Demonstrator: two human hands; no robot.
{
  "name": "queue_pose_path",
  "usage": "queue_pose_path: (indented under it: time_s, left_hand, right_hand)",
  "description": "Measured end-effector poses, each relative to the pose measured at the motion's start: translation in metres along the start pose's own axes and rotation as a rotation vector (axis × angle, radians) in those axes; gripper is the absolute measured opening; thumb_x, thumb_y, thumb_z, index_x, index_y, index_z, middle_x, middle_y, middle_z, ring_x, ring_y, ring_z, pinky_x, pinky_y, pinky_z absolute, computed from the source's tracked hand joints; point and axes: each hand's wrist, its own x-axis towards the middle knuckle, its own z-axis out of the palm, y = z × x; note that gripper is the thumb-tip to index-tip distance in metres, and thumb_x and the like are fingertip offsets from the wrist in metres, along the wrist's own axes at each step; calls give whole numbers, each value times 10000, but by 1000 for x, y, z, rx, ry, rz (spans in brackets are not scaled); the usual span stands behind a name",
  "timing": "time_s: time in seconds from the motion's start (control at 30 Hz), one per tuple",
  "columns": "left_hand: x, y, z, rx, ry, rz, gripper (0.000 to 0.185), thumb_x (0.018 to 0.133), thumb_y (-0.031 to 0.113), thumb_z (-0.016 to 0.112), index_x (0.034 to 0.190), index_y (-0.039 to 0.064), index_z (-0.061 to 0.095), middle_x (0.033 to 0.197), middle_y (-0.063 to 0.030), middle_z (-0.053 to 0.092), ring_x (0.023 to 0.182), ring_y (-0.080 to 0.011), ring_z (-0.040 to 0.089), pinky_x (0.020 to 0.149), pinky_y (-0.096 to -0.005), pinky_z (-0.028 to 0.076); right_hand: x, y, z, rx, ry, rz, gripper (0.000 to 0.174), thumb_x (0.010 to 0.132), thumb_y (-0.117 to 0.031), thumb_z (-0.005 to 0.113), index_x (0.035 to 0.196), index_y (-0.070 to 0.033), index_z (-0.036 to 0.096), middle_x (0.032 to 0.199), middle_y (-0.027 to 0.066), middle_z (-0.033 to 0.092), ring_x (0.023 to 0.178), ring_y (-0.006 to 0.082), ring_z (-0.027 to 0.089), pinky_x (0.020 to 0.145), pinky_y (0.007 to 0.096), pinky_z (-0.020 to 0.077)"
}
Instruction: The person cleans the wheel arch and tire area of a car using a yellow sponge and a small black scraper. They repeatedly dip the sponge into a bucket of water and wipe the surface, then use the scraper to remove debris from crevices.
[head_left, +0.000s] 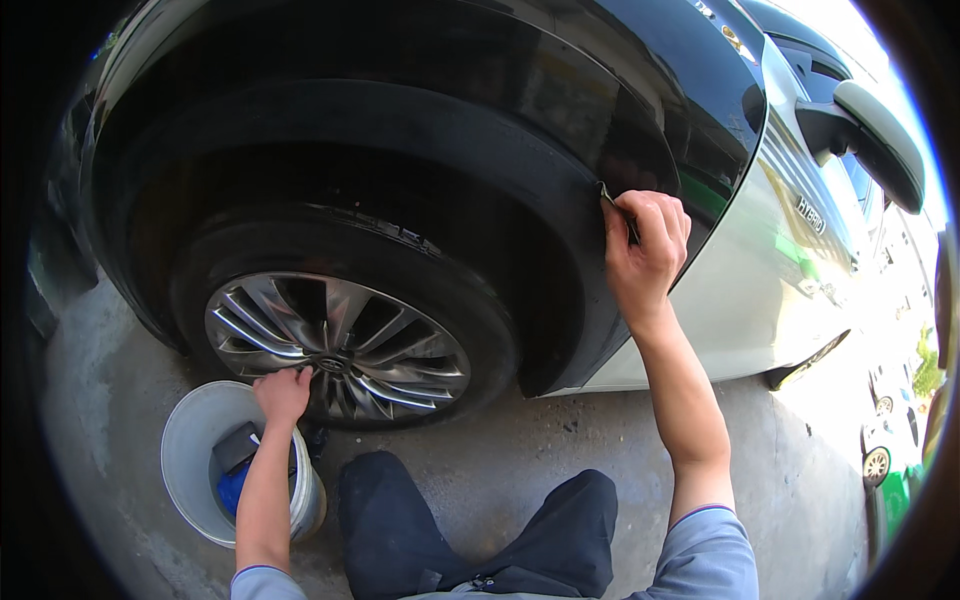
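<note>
My right hand (651, 238) pinches a small thin dark strip or blade (606, 193) between thumb and fingers. Its tip meets the upper edge of the black plastic wheel-arch trim (517, 142), below the glossy black fender (555, 82). My left hand (283, 396) is at the centre of the alloy wheel (337, 300), its fingertips by the hub cap (332, 364); whether it holds anything is hidden. The black tyre (487, 330) surrounds the wheel.
A white plastic bucket (180, 480) holding a dark block-like thing and a blue thing stands under my left forearm. The white car door (750, 277) and side mirror (877, 142) are at right. My bent knees are over the concrete floor (480, 480). Another vehicle (876, 465) shows far right.
</note>
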Motion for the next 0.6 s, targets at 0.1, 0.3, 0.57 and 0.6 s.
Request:
queue_pose_path:
  time_s: [0.1, 0.3, 0.57, 0.6]
  left_hand:
    - [-1, 0, -2, 9, 52, 44, 536, 1026, 559, 620, 828, 105, 826, 807, -140, 787, 853, -365, 770, 883, -527, 510]
    - [-4, 0, -4, -53, 38, 33, 499, 1009, 537, 654, 803, 114, 823, 777, -124, 778, 820, -359, 762, 869, -514, 511]
    - [-8, 0, -3, 2, 71, 50, 476, 987, 529, 691, 784, 116, 815, 758, -118, 772, 809, -342, 761, 848, -506, 503]
    - [-9, 0, -3, -2, 57, 52, 477, 988, 525, 692, 780, 112, 812, 770, -116, 776, 821, -333, 761, 863, -499, 499]
  right_hand:
    - [23, -3, 21, -3, -164, 64, 181, 831, -40, 844, 932, -118, 715, 886, 15, 718, 826, 232, 675, 762, 365, 444]
    - [46, -10, 17, 34, -130, -34, 203, 797, -17, 867, 926, -119, 750, 884, 6, 720, 832, 230, 675, 768, 354, 450]
    - [100, -44, 65, 73, -245, -271, 149, 874, -99, 848, 972, -96, 735, 915, 37, 702, 906, 260, 681, 795, 379, 473]
    - [98, -39, 60, 55, -213, -267, 150, 863, -122, 856, 956, -122, 738, 912, 9, 701, 892, 236, 678, 782, 368, 463]
